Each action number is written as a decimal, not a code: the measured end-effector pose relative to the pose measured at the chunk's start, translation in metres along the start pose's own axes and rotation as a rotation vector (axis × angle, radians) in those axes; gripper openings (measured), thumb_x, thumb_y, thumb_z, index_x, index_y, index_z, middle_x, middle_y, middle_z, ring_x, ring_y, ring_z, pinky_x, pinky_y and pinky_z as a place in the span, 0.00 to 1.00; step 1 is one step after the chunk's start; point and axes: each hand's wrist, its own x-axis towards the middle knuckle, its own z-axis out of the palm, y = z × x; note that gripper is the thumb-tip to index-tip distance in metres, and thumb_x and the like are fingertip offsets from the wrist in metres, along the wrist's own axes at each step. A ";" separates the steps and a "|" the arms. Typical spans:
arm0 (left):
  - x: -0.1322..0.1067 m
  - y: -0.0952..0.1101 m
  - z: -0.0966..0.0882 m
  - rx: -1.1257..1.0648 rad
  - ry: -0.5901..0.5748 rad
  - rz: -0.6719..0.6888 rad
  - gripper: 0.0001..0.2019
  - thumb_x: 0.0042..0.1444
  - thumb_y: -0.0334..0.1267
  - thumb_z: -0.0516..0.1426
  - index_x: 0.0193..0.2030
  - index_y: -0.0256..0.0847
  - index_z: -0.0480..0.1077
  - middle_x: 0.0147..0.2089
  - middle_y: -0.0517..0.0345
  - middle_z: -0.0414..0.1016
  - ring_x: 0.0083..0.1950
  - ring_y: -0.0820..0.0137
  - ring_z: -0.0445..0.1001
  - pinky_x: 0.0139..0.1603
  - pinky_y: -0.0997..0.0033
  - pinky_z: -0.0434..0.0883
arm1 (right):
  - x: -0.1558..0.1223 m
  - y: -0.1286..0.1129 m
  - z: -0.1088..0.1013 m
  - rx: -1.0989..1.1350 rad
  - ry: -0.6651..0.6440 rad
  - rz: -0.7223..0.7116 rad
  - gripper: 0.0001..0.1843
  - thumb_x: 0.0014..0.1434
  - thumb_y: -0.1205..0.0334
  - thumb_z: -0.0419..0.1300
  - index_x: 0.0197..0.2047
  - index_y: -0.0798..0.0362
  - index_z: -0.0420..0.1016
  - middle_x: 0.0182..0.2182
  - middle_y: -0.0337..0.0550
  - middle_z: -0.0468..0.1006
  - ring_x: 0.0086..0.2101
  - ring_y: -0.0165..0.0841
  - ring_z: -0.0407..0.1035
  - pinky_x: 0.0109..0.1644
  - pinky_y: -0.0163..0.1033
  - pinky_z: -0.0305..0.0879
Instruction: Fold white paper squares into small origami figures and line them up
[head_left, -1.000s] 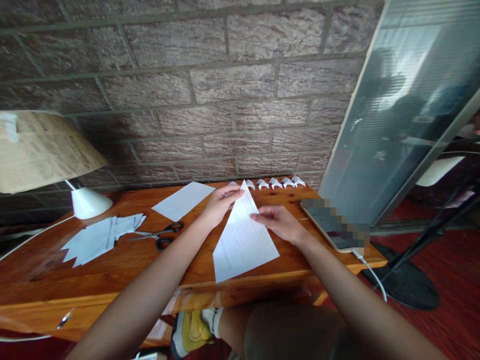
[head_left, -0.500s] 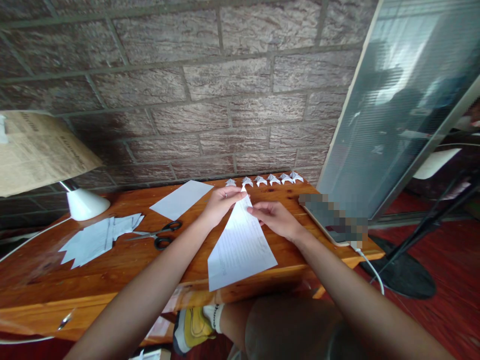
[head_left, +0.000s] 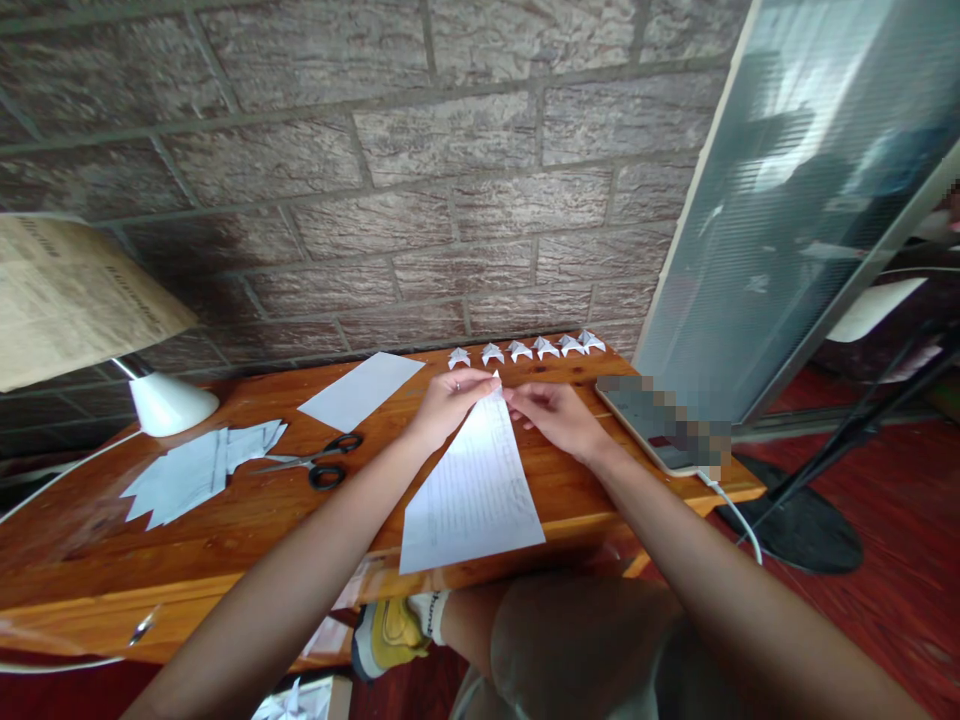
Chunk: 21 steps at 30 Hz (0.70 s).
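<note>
A white sheet of paper (head_left: 472,490), folded to a point at its far end, lies on the wooden desk (head_left: 225,520) and overhangs the front edge. My left hand (head_left: 446,405) pinches the far tip from the left. My right hand (head_left: 551,415) pinches the same tip from the right, fingers pressed on the fold. A row of several small folded paper shapes (head_left: 525,349) stands just beyond the hands by the brick wall.
Black-handled scissors (head_left: 319,465) lie left of the sheet. A flat white sheet (head_left: 360,390) and a pile of cut paper pieces (head_left: 199,470) lie further left, near a white lamp (head_left: 169,400). A tablet (head_left: 664,420) with a cable sits at the right edge.
Both hands have moved up to the sheet's far tip and closed together on it. The sheet's pointed end is now narrower and the sheet has shifted slightly left.
</note>
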 end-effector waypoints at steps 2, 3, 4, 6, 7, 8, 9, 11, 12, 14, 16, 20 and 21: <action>-0.002 -0.001 0.003 0.009 -0.023 0.008 0.14 0.43 0.46 0.67 0.34 0.38 0.79 0.36 0.54 0.81 0.38 0.65 0.75 0.42 0.67 0.68 | 0.000 -0.003 0.000 0.018 0.074 -0.036 0.22 0.49 0.43 0.65 0.36 0.55 0.77 0.29 0.41 0.76 0.31 0.30 0.69 0.31 0.32 0.65; -0.003 -0.002 0.004 0.018 -0.042 0.014 0.14 0.43 0.46 0.67 0.34 0.38 0.79 0.36 0.54 0.81 0.38 0.65 0.75 0.42 0.68 0.68 | 0.000 -0.003 0.000 0.031 0.088 -0.052 0.22 0.49 0.43 0.66 0.37 0.54 0.77 0.29 0.41 0.76 0.30 0.30 0.68 0.31 0.32 0.65; -0.004 -0.004 0.005 0.028 -0.065 0.017 0.14 0.44 0.46 0.67 0.34 0.38 0.79 0.36 0.54 0.81 0.38 0.66 0.75 0.42 0.68 0.68 | 0.001 -0.004 0.001 0.044 0.090 -0.067 0.22 0.48 0.43 0.66 0.37 0.54 0.78 0.29 0.40 0.76 0.30 0.29 0.67 0.30 0.32 0.64; -0.005 -0.007 0.007 0.051 -0.106 0.017 0.14 0.44 0.46 0.66 0.33 0.38 0.79 0.36 0.53 0.81 0.38 0.66 0.75 0.42 0.68 0.68 | 0.002 -0.002 0.001 0.055 0.077 -0.085 0.22 0.48 0.43 0.66 0.35 0.54 0.79 0.29 0.40 0.76 0.28 0.28 0.65 0.30 0.33 0.63; -0.005 -0.008 0.008 0.062 -0.122 0.015 0.13 0.45 0.45 0.66 0.33 0.38 0.79 0.36 0.53 0.81 0.38 0.65 0.75 0.42 0.68 0.68 | 0.003 -0.001 0.000 0.052 0.073 -0.088 0.22 0.47 0.43 0.66 0.33 0.54 0.79 0.29 0.40 0.76 0.28 0.27 0.65 0.30 0.33 0.63; -0.006 -0.009 0.009 0.073 -0.134 0.010 0.13 0.45 0.45 0.66 0.34 0.38 0.79 0.37 0.53 0.81 0.38 0.65 0.76 0.42 0.68 0.68 | 0.004 0.000 0.000 0.043 0.072 -0.089 0.22 0.47 0.42 0.66 0.33 0.55 0.79 0.29 0.40 0.76 0.27 0.27 0.64 0.30 0.33 0.62; -0.006 -0.010 0.009 0.082 -0.141 0.006 0.13 0.45 0.45 0.66 0.34 0.38 0.79 0.37 0.53 0.81 0.39 0.65 0.76 0.42 0.68 0.68 | 0.005 0.001 -0.001 0.031 0.074 -0.089 0.23 0.47 0.42 0.66 0.32 0.55 0.79 0.29 0.40 0.77 0.27 0.27 0.64 0.30 0.33 0.62; -0.005 -0.010 0.009 0.096 -0.150 -0.001 0.13 0.45 0.44 0.66 0.35 0.38 0.80 0.38 0.53 0.81 0.38 0.66 0.75 0.42 0.69 0.68 | 0.007 0.003 -0.003 -0.001 0.068 -0.093 0.24 0.47 0.40 0.65 0.32 0.55 0.79 0.29 0.41 0.77 0.27 0.28 0.64 0.31 0.34 0.62; -0.005 -0.010 0.009 0.103 -0.158 -0.004 0.13 0.45 0.44 0.66 0.35 0.38 0.80 0.37 0.54 0.81 0.38 0.66 0.75 0.41 0.69 0.67 | 0.007 0.004 -0.005 -0.018 0.068 -0.102 0.24 0.47 0.40 0.65 0.32 0.55 0.79 0.28 0.41 0.77 0.27 0.28 0.64 0.31 0.35 0.62; -0.005 -0.009 0.009 0.127 -0.194 -0.018 0.13 0.45 0.45 0.66 0.34 0.38 0.80 0.33 0.56 0.80 0.33 0.69 0.72 0.37 0.71 0.65 | 0.008 0.004 -0.007 -0.052 0.078 -0.125 0.25 0.48 0.38 0.64 0.30 0.55 0.78 0.28 0.41 0.76 0.27 0.29 0.64 0.32 0.35 0.62; -0.005 -0.008 0.008 0.158 -0.242 -0.044 0.13 0.44 0.46 0.66 0.32 0.38 0.79 0.26 0.60 0.75 0.27 0.73 0.67 0.30 0.72 0.61 | 0.007 0.003 -0.008 -0.087 0.097 -0.146 0.26 0.49 0.37 0.63 0.29 0.55 0.77 0.27 0.41 0.76 0.26 0.29 0.63 0.32 0.35 0.61; -0.005 -0.007 0.007 0.174 -0.281 -0.059 0.14 0.45 0.48 0.66 0.30 0.38 0.79 0.21 0.63 0.69 0.22 0.76 0.59 0.25 0.73 0.54 | 0.006 0.000 -0.009 -0.132 0.117 -0.163 0.26 0.50 0.36 0.61 0.29 0.54 0.77 0.26 0.41 0.75 0.27 0.30 0.64 0.32 0.36 0.60; -0.005 -0.007 0.006 0.173 -0.289 -0.057 0.14 0.45 0.48 0.65 0.30 0.38 0.78 0.21 0.63 0.69 0.23 0.76 0.59 0.26 0.73 0.54 | 0.006 0.000 -0.010 -0.136 0.120 -0.163 0.26 0.50 0.36 0.61 0.29 0.54 0.76 0.25 0.41 0.74 0.28 0.31 0.64 0.32 0.36 0.60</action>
